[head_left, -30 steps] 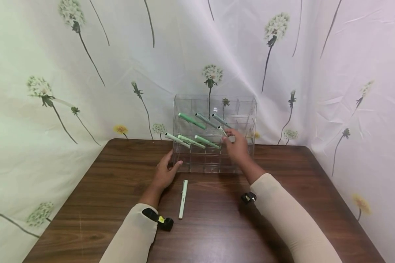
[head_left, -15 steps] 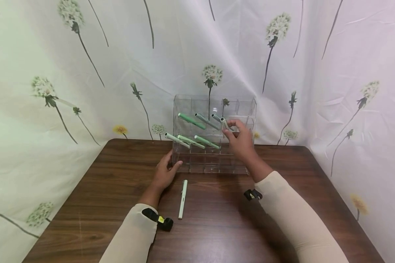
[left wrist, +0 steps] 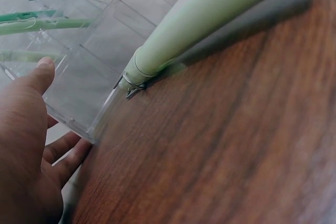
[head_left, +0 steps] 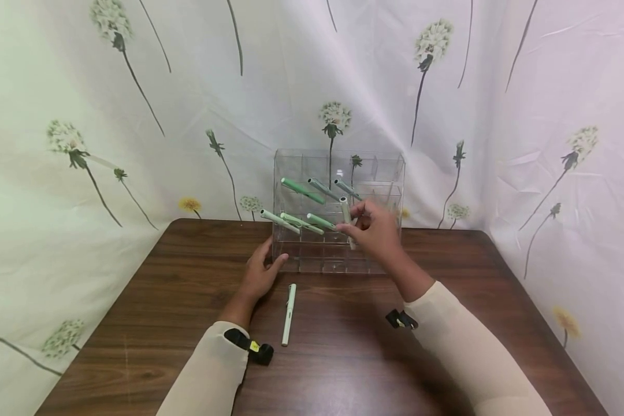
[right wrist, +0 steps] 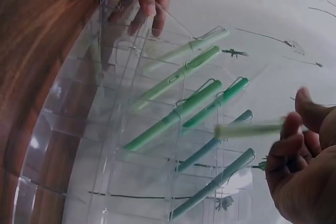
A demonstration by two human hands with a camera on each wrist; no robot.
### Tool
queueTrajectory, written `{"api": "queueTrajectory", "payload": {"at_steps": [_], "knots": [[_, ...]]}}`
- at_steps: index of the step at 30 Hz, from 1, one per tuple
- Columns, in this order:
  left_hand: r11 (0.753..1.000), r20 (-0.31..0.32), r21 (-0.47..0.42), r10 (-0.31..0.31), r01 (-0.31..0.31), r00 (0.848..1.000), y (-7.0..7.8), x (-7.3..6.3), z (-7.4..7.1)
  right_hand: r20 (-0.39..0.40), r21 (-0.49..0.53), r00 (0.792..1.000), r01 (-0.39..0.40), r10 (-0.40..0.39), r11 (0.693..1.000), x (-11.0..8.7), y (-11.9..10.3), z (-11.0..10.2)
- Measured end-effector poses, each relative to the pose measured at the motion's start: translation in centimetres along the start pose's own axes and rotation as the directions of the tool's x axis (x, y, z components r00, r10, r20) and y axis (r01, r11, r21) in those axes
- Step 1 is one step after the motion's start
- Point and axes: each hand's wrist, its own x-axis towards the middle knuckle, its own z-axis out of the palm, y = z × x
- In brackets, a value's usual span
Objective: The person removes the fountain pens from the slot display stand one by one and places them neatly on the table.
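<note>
A clear, tiered display stand (head_left: 361,167) rises at the back of the table. My left hand (head_left: 260,276) holds its left side, thumb in front and fingers round the edge in the left wrist view. My right hand (head_left: 379,231) pinches a pale green pen (head_left: 345,211) between thumb and fingers, nearly upright before the stand; the pen is blurred in the right wrist view. Several capped pens lean in the stand: a bright green pen (head_left: 301,190) and two grey-green ones above, lighter green pens (head_left: 281,222) below. Another pale green pen (head_left: 289,315) lies on the table near my left hand.
The dark wooden table (head_left: 338,370) ends at a pale curtain (head_left: 270,86) printed with dandelions, close behind the stand and along both sides. Lower compartments of the stand (head_left: 312,264) reach down to the tabletop.
My right hand first drew the pen up and right, away from the stand's slots, then brought it left and lower, turning it more upright. My left hand has stayed in place.
</note>
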Motion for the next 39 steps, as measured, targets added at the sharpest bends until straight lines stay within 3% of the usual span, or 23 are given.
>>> {"api": "queueTrajectory", "payload": {"at_steps": [7,15,19,23,27,34,39], "knots": [[1.0,0.005,-0.008,-0.011,0.011,1.0,0.1,0.0,-0.1,0.135,0.048,0.99,-0.037,0.03,0.998,-0.8,0.5,0.8],[1.0,-0.005,0.008,-0.002,0.002,1.0,0.1,0.1,0.0,0.256,0.123,0.965,-0.088,0.054,0.988,-2.1,1.2,2.1],[1.0,-0.011,0.009,0.008,-0.008,1.0,0.1,0.1,0.0,0.304,0.191,0.948,-0.162,0.098,0.968,-2.6,1.5,2.9],[1.0,-0.015,0.009,0.018,-0.018,1.0,0.1,0.2,0.1,0.362,0.268,0.92,-0.257,0.15,0.929,-3.0,1.8,3.5],[1.0,-0.019,0.012,0.026,-0.025,0.999,0.1,0.2,0.2,0.396,0.263,0.901,-0.298,0.179,0.918,-3.4,2.2,4.0],[1.0,-0.021,0.008,0.02,-0.02,1.0,0.1,0.1,0.2,0.378,0.149,0.909,-0.245,0.174,0.958,-4.3,3.0,5.2],[1.0,-0.017,0.005,0.014,-0.014,1.0,0.2,0.0,0.1,0.356,0.141,0.918,-0.24,0.177,0.96,-5.0,3.5,6.1]]}}
